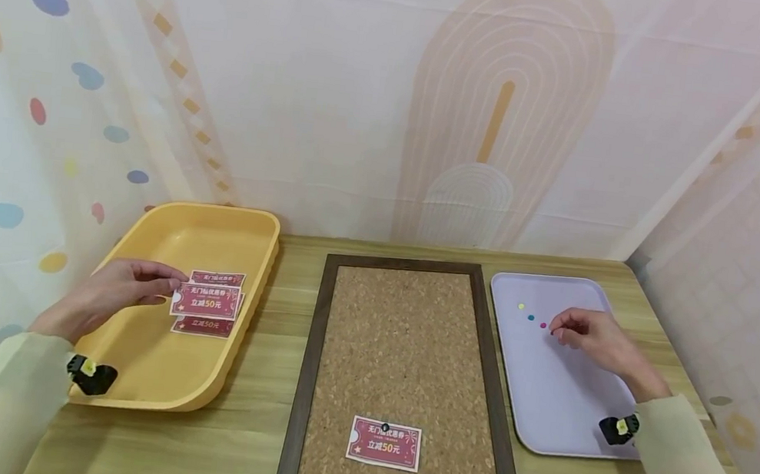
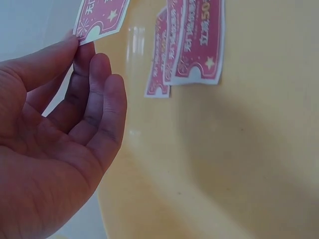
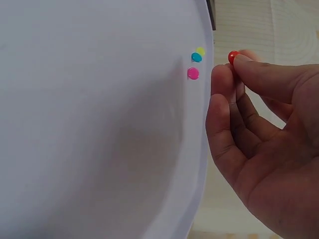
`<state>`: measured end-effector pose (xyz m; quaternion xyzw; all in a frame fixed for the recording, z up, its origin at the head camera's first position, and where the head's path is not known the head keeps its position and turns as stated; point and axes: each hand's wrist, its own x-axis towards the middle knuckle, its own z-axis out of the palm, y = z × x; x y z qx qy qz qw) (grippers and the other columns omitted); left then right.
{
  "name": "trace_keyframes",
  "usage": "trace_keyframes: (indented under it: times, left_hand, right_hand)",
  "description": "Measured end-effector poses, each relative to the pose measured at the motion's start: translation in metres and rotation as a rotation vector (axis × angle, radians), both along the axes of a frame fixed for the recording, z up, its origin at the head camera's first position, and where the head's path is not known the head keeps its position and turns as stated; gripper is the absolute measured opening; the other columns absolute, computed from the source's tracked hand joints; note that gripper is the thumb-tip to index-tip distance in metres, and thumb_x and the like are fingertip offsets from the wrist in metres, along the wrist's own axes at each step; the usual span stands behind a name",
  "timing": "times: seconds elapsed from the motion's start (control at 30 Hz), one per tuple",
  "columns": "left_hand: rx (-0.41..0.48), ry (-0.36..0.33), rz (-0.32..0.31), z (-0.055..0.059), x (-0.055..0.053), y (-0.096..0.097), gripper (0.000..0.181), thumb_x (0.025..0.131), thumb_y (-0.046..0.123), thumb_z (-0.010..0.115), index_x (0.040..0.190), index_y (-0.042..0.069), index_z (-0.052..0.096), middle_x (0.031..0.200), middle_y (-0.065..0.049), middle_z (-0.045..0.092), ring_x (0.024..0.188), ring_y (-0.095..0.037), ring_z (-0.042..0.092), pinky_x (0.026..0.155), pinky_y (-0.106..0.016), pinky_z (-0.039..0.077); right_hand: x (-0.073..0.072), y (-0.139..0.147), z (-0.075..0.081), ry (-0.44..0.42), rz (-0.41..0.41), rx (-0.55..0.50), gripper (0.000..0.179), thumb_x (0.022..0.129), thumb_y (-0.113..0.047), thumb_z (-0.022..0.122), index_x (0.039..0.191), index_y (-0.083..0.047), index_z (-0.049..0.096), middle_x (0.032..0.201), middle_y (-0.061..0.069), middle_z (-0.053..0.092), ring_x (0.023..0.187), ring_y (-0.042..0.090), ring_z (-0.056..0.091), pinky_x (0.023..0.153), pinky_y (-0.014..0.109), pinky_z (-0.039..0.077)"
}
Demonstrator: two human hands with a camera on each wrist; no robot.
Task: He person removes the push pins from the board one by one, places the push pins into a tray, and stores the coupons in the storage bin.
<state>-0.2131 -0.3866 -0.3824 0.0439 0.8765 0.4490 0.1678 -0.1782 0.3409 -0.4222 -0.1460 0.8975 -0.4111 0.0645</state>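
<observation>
In my left hand [image 1: 113, 290] a red paper coupon [image 2: 102, 17] is pinched by its corner between thumb and index finger. It is raised above the yellow tray [image 1: 148, 390], where more coupons [image 2: 202, 45] lie overlapping. My right hand [image 1: 595, 341] pinches a small red push pin [image 3: 233, 56] between thumb and fingertips, over the lilac tray [image 1: 563, 411]. Close by in that tray lie a yellow pin [image 1: 522, 307], a blue pin [image 1: 531, 317] and a pink pin [image 1: 543, 325].
Between the trays lies a dark-framed corkboard [image 1: 403, 347] on the wooden table [image 1: 254, 378]. Near its lower edge a coupon [image 1: 385, 450] is fixed with a black pin [image 1: 385, 427]. A patterned curtain [image 1: 339, 94] hangs behind the table.
</observation>
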Motion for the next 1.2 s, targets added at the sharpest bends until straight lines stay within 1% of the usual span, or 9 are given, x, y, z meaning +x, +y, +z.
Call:
trace_keyframes:
  times: [0.1,0.23,0.43,0.6,0.7,0.9,1.0,1.13,1.2]
  left_hand:
    - [0.011,-0.012,0.003,-0.003,-0.001,-0.003,0.043,0.106,0.018,0.06,0.136,-0.014,0.057,0.12,-0.004,0.071,0.098,-0.002,0.068,0.087,-0.025,0.057]
    - [0.022,-0.023,0.003,-0.008,-0.004,-0.006,0.043,0.106,0.016,0.06,0.135,-0.015,0.056,0.117,-0.002,0.071,0.096,-0.003,0.068,0.087,-0.027,0.058]
    - [0.027,-0.039,-0.015,-0.013,-0.006,-0.007,0.044,0.106,0.014,0.06,0.135,-0.018,0.054,0.122,-0.012,0.071,0.097,-0.004,0.069,0.089,-0.031,0.058]
    - [0.056,-0.06,-0.029,-0.023,-0.009,-0.011,0.042,0.105,0.011,0.06,0.133,-0.019,0.055,0.115,-0.004,0.073,0.096,-0.004,0.069,0.088,-0.029,0.058]
    - [0.062,-0.091,-0.023,-0.028,-0.01,-0.012,0.041,0.105,0.01,0.059,0.133,-0.02,0.054,0.116,-0.005,0.072,0.096,-0.004,0.069,0.088,-0.029,0.058]
    - [-0.004,-0.111,-0.019,-0.031,-0.011,-0.01,0.041,0.106,0.012,0.059,0.134,-0.018,0.056,0.122,-0.015,0.07,0.094,-0.004,0.067,0.086,-0.029,0.059]
    - [-0.062,-0.107,-0.022,-0.033,-0.011,-0.009,0.041,0.106,0.013,0.06,0.132,-0.017,0.058,0.12,-0.015,0.071,0.092,-0.007,0.065,0.083,-0.028,0.058]
    - [-0.153,-0.098,-0.015,-0.031,-0.011,-0.008,0.04,0.104,0.018,0.063,0.13,-0.012,0.063,0.115,-0.012,0.071,0.089,-0.012,0.062,0.077,-0.028,0.057]
    - [-0.18,-0.094,-0.008,-0.03,-0.01,-0.007,0.042,0.103,0.021,0.065,0.131,-0.01,0.064,0.115,-0.013,0.072,0.089,-0.015,0.061,0.075,-0.029,0.056]
  right_hand:
    - [-0.001,0.0,-0.004,0.02,0.014,0.003,0.006,0.097,0.006,0.062,0.099,0.006,0.068,0.087,0.007,0.064,0.074,0.011,0.053,0.064,0.024,0.046]
    - [-0.004,0.001,-0.008,0.026,0.012,0.034,0.006,0.097,0.006,0.064,0.098,0.005,0.07,0.088,0.006,0.065,0.076,0.01,0.053,0.066,0.023,0.047]
    - [-0.006,0.0,-0.013,-0.004,-0.005,0.066,0.005,0.098,0.003,0.066,0.098,0.004,0.071,0.095,0.009,0.069,0.082,0.01,0.053,0.07,0.021,0.046]
    - [-0.007,-0.001,-0.017,-0.009,-0.003,0.085,0.005,0.097,0.002,0.067,0.097,0.002,0.072,0.1,0.011,0.071,0.087,0.011,0.055,0.073,0.02,0.047]
    - [-0.007,-0.003,-0.018,-0.013,-0.013,0.104,0.005,0.096,0.002,0.068,0.097,0.001,0.072,0.1,0.01,0.071,0.088,0.013,0.056,0.074,0.02,0.047]
    - [-0.008,-0.005,-0.018,-0.031,-0.026,0.114,0.005,0.097,0.001,0.067,0.097,0.001,0.072,0.098,0.009,0.072,0.089,0.015,0.057,0.075,0.019,0.048]
    - [-0.009,-0.005,-0.018,-0.036,-0.023,0.102,0.004,0.096,0.002,0.068,0.097,0.002,0.072,0.098,0.009,0.071,0.088,0.014,0.056,0.074,0.019,0.048]
    - [-0.009,-0.004,-0.019,-0.026,-0.022,0.083,0.005,0.094,0.004,0.069,0.098,0.003,0.071,0.096,0.009,0.071,0.085,0.012,0.057,0.073,0.02,0.048]
    - [-0.009,-0.004,-0.019,-0.019,-0.022,0.081,0.005,0.094,0.004,0.069,0.099,0.003,0.071,0.095,0.009,0.071,0.084,0.011,0.057,0.072,0.02,0.048]
